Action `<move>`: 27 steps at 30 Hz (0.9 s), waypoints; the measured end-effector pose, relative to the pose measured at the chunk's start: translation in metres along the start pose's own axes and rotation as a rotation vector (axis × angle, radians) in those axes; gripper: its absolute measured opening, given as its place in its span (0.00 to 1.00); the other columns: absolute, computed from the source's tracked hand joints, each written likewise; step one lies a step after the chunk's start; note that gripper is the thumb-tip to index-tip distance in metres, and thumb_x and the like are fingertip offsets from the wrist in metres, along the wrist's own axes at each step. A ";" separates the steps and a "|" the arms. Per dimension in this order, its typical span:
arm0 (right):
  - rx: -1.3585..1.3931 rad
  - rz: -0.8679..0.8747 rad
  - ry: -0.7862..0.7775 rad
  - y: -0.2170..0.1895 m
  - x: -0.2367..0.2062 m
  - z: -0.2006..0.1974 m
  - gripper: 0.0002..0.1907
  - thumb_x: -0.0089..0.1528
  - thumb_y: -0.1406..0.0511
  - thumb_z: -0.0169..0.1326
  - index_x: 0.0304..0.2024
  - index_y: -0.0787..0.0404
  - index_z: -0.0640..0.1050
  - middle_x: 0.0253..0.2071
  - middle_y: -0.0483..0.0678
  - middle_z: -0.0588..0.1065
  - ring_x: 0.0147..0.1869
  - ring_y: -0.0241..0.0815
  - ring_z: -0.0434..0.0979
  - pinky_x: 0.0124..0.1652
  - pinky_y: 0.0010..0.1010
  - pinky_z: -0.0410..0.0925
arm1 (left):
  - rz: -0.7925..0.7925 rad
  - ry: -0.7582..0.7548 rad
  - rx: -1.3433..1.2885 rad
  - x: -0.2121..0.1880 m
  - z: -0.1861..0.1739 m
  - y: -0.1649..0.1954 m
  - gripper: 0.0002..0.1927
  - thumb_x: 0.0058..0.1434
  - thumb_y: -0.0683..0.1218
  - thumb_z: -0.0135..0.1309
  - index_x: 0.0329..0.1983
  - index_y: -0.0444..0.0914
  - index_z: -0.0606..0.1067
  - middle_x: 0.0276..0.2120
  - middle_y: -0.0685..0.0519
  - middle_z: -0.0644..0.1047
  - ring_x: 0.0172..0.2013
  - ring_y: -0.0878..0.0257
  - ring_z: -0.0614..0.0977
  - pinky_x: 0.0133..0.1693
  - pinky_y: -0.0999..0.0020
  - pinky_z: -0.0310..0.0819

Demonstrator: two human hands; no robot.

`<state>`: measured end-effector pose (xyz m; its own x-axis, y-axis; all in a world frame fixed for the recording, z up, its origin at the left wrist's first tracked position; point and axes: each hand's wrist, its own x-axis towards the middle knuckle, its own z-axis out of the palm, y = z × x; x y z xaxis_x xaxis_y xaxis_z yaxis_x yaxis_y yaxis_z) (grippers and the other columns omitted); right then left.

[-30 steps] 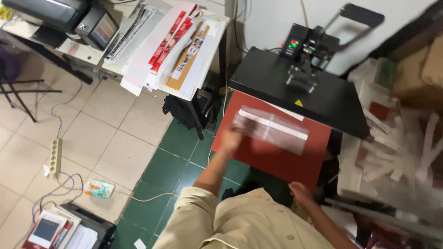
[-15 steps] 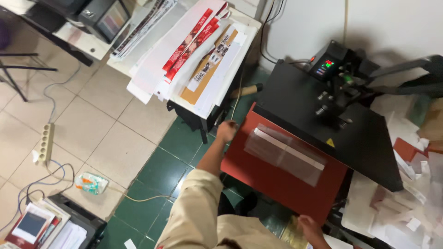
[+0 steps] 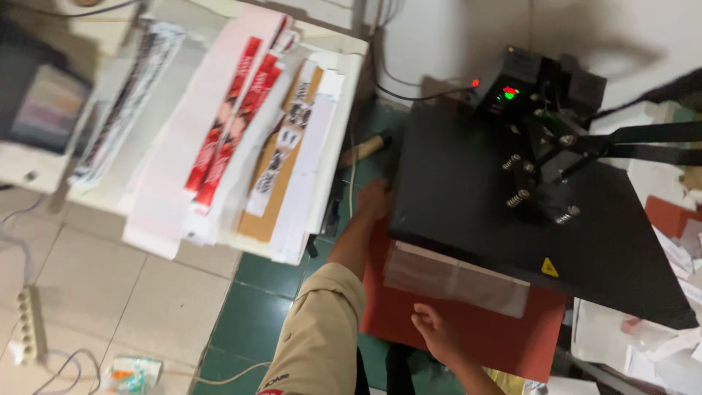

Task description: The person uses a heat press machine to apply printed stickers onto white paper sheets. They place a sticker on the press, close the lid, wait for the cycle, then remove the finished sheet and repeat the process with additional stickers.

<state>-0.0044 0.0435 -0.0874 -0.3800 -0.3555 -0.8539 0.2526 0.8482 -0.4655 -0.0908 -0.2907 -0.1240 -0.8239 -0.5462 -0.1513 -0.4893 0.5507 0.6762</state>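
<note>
A heat press fills the right half of the view: a black upper plate [image 3: 468, 190] swung over a red lower pad [image 3: 504, 333]. A pale translucent sheet [image 3: 453, 278] lies on the red pad, partly under the black plate. My left hand [image 3: 374, 199] rests at the left edge of the black plate, where it meets the pad; its fingers are hard to make out. My right hand [image 3: 433, 330] lies on the red pad just below the sheet's near edge, fingers spread, touching the pad.
A table [image 3: 102, 192] at the left carries stacked white sheets and red-and-white printed strips [image 3: 230, 121]. The press's control box [image 3: 512, 80] shows red and green lights. Paper scraps [image 3: 651, 344] lie at the right. A power strip [image 3: 28, 325] and cables lie on the tiled floor.
The view has moved closer to the press. The black plate now covers more of the red pad and the sheet's far edge. My right hand has come up onto the pad.
</note>
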 end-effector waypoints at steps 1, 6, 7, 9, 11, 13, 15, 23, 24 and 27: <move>0.047 0.036 -0.007 0.008 0.002 -0.001 0.37 0.64 0.42 0.46 0.70 0.52 0.67 0.68 0.46 0.69 0.72 0.48 0.69 0.65 0.44 0.67 | -0.040 0.001 -0.020 0.007 0.006 0.001 0.25 0.65 0.60 0.52 0.56 0.39 0.76 0.53 0.39 0.78 0.54 0.40 0.77 0.53 0.44 0.70; 0.160 0.198 0.003 0.042 -0.002 -0.005 0.38 0.65 0.42 0.46 0.70 0.54 0.66 0.68 0.46 0.68 0.73 0.48 0.68 0.66 0.44 0.67 | -0.250 -0.144 -0.185 0.021 0.018 0.003 0.18 0.64 0.57 0.52 0.50 0.45 0.81 0.52 0.45 0.80 0.53 0.45 0.80 0.53 0.49 0.72; 0.202 0.237 -0.020 0.048 -0.004 -0.008 0.38 0.65 0.43 0.47 0.71 0.54 0.64 0.69 0.45 0.67 0.74 0.48 0.68 0.66 0.44 0.66 | -0.245 -0.132 -0.233 0.021 0.021 0.001 0.16 0.62 0.54 0.52 0.49 0.47 0.82 0.51 0.47 0.81 0.52 0.47 0.81 0.53 0.51 0.73; 0.175 0.181 0.061 0.061 -0.010 -0.005 0.37 0.64 0.44 0.50 0.68 0.58 0.68 0.65 0.51 0.72 0.70 0.49 0.73 0.64 0.43 0.69 | -0.218 -0.082 -0.223 0.020 0.026 -0.004 0.14 0.62 0.53 0.52 0.45 0.47 0.83 0.50 0.47 0.81 0.50 0.46 0.81 0.52 0.51 0.74; 0.128 0.143 0.111 0.073 -0.012 -0.004 0.36 0.64 0.46 0.52 0.67 0.59 0.70 0.62 0.52 0.76 0.68 0.49 0.76 0.63 0.41 0.70 | -0.177 -0.013 -0.222 0.017 0.031 -0.010 0.12 0.63 0.52 0.53 0.42 0.46 0.84 0.48 0.47 0.81 0.50 0.46 0.81 0.52 0.50 0.74; 0.062 0.126 0.124 0.085 -0.013 -0.005 0.35 0.64 0.46 0.52 0.66 0.59 0.70 0.60 0.51 0.78 0.66 0.47 0.78 0.62 0.38 0.70 | -0.126 0.070 -0.225 0.012 0.033 -0.015 0.12 0.64 0.52 0.53 0.41 0.43 0.83 0.47 0.46 0.82 0.50 0.46 0.81 0.53 0.50 0.73; -0.030 0.162 0.138 0.094 -0.014 -0.009 0.34 0.64 0.46 0.52 0.66 0.59 0.70 0.60 0.51 0.78 0.65 0.46 0.78 0.61 0.37 0.70 | -0.137 0.096 -0.300 0.004 0.033 -0.019 0.12 0.64 0.51 0.53 0.42 0.43 0.83 0.46 0.46 0.82 0.50 0.46 0.81 0.53 0.49 0.73; 0.039 0.198 0.087 0.067 0.002 0.000 0.38 0.63 0.46 0.54 0.68 0.58 0.67 0.61 0.51 0.75 0.65 0.48 0.77 0.59 0.42 0.72 | -0.175 -0.176 -0.136 0.019 0.003 -0.006 0.19 0.64 0.57 0.56 0.49 0.40 0.80 0.45 0.40 0.81 0.49 0.42 0.81 0.52 0.45 0.74; 0.057 0.219 0.081 0.061 0.002 0.002 0.38 0.63 0.45 0.53 0.69 0.58 0.67 0.62 0.51 0.75 0.66 0.48 0.76 0.60 0.42 0.71 | -0.197 -0.219 -0.110 0.024 0.003 -0.003 0.19 0.64 0.58 0.55 0.49 0.40 0.80 0.45 0.40 0.81 0.50 0.42 0.81 0.51 0.44 0.73; 0.160 0.259 0.030 0.041 0.002 0.012 0.38 0.64 0.45 0.52 0.69 0.58 0.66 0.63 0.51 0.73 0.67 0.48 0.75 0.62 0.41 0.70 | -0.141 -0.257 -0.028 0.030 0.002 -0.002 0.18 0.64 0.57 0.54 0.46 0.42 0.83 0.45 0.43 0.82 0.49 0.44 0.82 0.49 0.42 0.74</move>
<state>0.0156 0.0730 -0.1108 -0.3098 -0.1217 -0.9430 0.4810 0.8355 -0.2658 -0.1154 -0.3067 -0.1310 -0.7953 -0.4364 -0.4208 -0.5993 0.4610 0.6544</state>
